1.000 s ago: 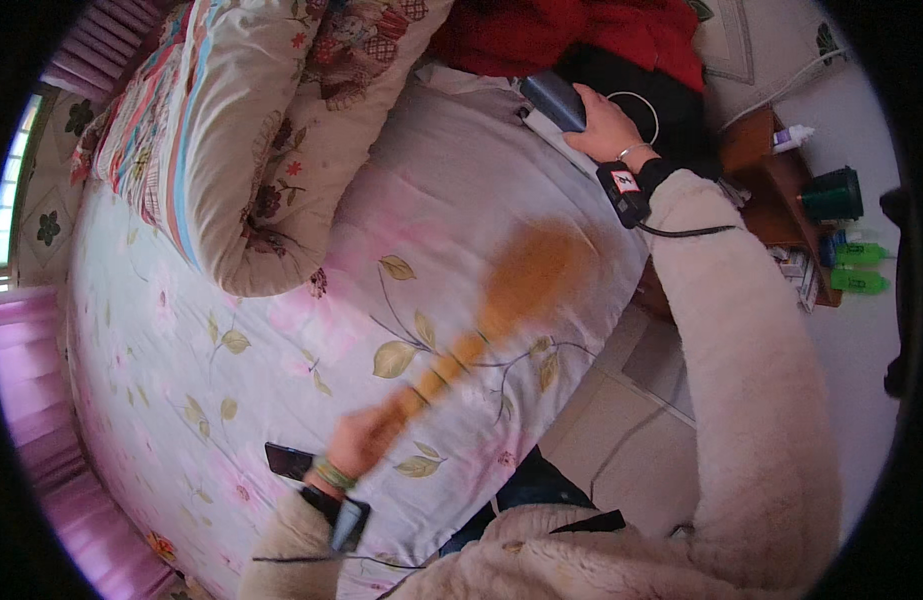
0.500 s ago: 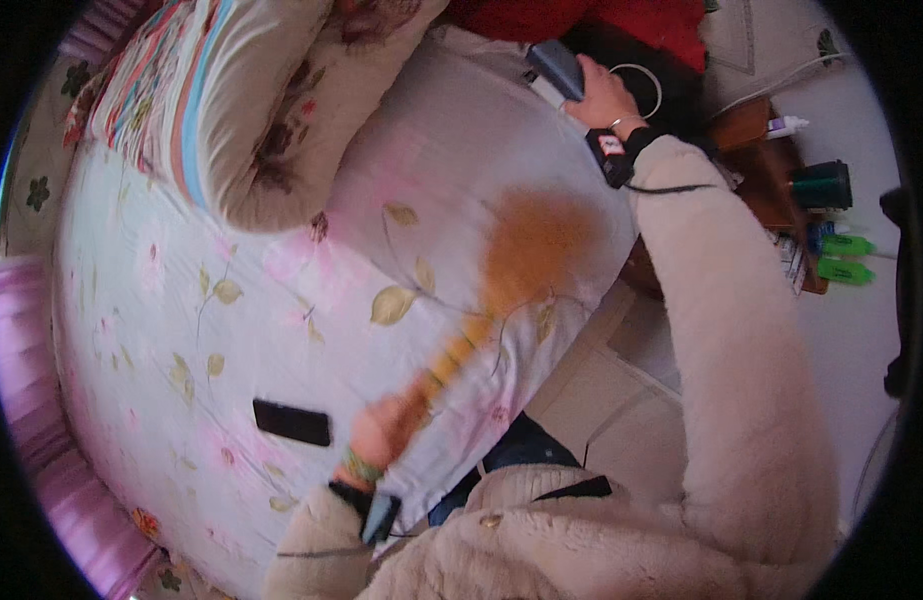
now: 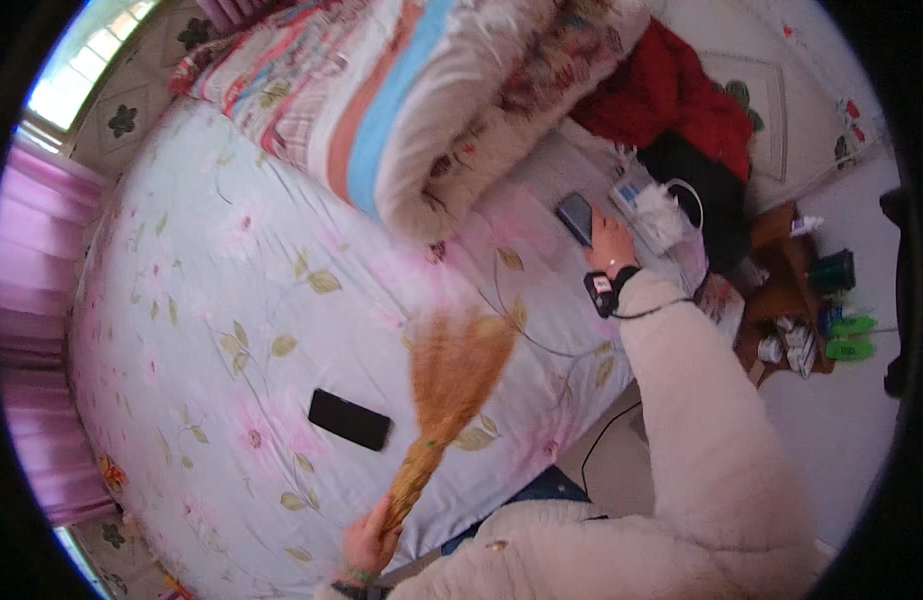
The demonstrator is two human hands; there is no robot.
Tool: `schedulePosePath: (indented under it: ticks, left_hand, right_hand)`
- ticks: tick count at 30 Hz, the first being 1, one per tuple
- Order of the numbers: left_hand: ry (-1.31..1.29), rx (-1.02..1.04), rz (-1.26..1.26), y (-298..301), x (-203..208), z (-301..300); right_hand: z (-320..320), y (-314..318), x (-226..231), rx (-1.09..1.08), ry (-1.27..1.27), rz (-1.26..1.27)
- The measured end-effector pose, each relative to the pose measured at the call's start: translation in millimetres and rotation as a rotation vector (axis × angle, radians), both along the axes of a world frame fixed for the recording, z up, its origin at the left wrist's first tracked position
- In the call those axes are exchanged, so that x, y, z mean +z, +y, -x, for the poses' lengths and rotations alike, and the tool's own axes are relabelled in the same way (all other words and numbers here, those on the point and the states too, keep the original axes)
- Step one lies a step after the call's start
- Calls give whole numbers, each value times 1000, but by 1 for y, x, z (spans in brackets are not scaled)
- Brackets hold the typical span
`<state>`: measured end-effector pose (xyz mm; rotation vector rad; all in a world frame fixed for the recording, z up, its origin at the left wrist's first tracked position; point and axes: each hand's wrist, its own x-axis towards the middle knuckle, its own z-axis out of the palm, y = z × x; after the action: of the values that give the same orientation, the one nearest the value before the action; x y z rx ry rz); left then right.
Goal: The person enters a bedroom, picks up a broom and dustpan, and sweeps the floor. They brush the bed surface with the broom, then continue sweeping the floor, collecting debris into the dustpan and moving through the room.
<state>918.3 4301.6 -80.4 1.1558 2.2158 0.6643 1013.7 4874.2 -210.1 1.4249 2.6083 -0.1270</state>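
My left hand [image 3: 369, 543], at the lower middle, is closed round the yellow handle of a straw hand broom [image 3: 459, 365]. The broom's brown bristles fan out over the floral bedsheet [image 3: 211, 400], their tips blurred by motion. A black phone [image 3: 349, 420] lies flat on the sheet, left of the broom. Farther off, my right arm stretches to the bed's far right part, where my right hand [image 3: 611, 245] grips a dark grey-blue, phone-like device [image 3: 575, 218] low over the sheet. Its palm side is hidden.
A folded thick quilt [image 3: 391, 110] rests at the far side. Red cloth [image 3: 671, 90], black cloth [image 3: 696, 190] and a white packet with a cable [image 3: 656, 218] lie past my right hand. A brown wooden stand [image 3: 781, 270] holds small items, with green bottles [image 3: 849, 347] beside it.
My left hand has swung the broom leftward, its bristles now nearer the black phone. My right hand has brought the grey-blue device away from the white packet. The whole view has shifted.
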Motion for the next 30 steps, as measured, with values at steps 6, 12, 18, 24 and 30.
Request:
schedulePosePath:
  ticks: [6,12,18,24,30]
  left_hand:
    - [-274,674,21,-77,36,-17]
    - [-389,1297,-331,-119,41,-25]
    - [-1,1592,4,-130,60,-23]
    - [-14,1783,-94,-146,44,-25]
    - [-243,1829,-192,-173,24,-47]
  right_hand:
    - [68,28,63,81,220,-74]
    - [194,109,113,-200,1060,468]
    - [248,154,116,-443,860,334]
    - [338,105,161,-134,1129,554]
    - [460,-216,186,765,824,737]
